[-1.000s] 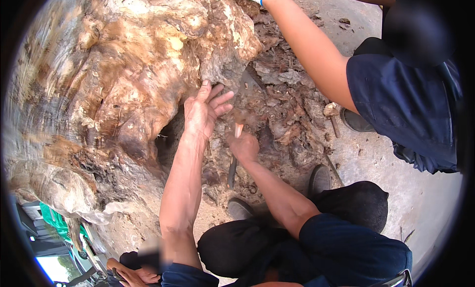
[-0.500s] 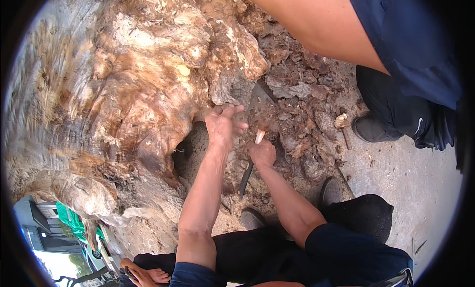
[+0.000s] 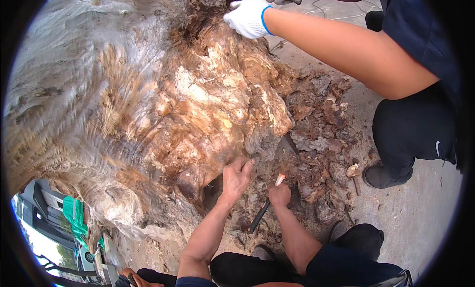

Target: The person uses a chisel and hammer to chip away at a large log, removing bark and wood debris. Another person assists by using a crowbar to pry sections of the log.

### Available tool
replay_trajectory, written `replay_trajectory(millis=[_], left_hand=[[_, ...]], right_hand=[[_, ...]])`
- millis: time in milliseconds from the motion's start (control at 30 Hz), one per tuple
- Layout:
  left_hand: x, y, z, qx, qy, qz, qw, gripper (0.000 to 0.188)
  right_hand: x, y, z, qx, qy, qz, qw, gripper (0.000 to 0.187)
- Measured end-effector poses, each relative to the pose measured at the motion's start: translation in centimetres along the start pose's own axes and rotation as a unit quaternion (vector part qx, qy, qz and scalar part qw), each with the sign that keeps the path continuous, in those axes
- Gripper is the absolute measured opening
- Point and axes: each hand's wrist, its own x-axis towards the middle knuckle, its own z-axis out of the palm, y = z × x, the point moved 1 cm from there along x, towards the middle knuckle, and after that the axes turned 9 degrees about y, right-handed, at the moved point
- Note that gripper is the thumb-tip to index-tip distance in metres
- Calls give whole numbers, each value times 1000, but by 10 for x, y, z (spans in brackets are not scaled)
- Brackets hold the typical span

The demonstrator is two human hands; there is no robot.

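My right hand [image 3: 280, 194] is closed round a pale-handled tool [image 3: 280, 178], its orange-tinged end rising above my fist just over the bark debris [image 3: 324, 148]; the part beyond is too blurred to name. My left hand [image 3: 236, 182] is open, fingers loosely bent and nothing visible in it, at the lower edge of the gnarled tree stump [image 3: 193, 119], beside a dark hollow [image 3: 212, 192].

The stump fills the left and middle of my view. I judge it very heavy and stiff, far beyond lifting by hand, with a dry, rough skin that may flake at the pale, ragged patches. The rounded lobes and the hollow's rim look the best places to brace a palm. The tool seems light, best gripped mid-handle.

A black rod [image 3: 258, 219] slants just below my right fist, and a dark flat blade [image 3: 291, 144] lies by the stump's edge; both could catch my knuckles. The loose bark makes poor footing. A co-worker's white-gloved hand [image 3: 247, 18] is on the stump's far side, the forearm crossing the upper right. A small mallet [image 3: 354, 172] lies beyond the debris, near a dark shoe [image 3: 388, 176].
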Motion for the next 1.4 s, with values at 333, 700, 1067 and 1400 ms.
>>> replay_trajectory(millis=[333,700,1067,1400], left_hand=[[-10,27,-16,-18,55,83,995,28],[-48,12,18,5,12,135,991,34],[-60,-25,16,54,7,177,983,18],[-62,9,20,44,48,160,985,31]], right_hand=[[-29,-25,-14,27,-60,25,997,26],[-19,-16,3,102,-45,102,988,31],[-34,-28,-11,103,-122,118,980,36],[-28,-34,-22,73,-104,74,989,44]])
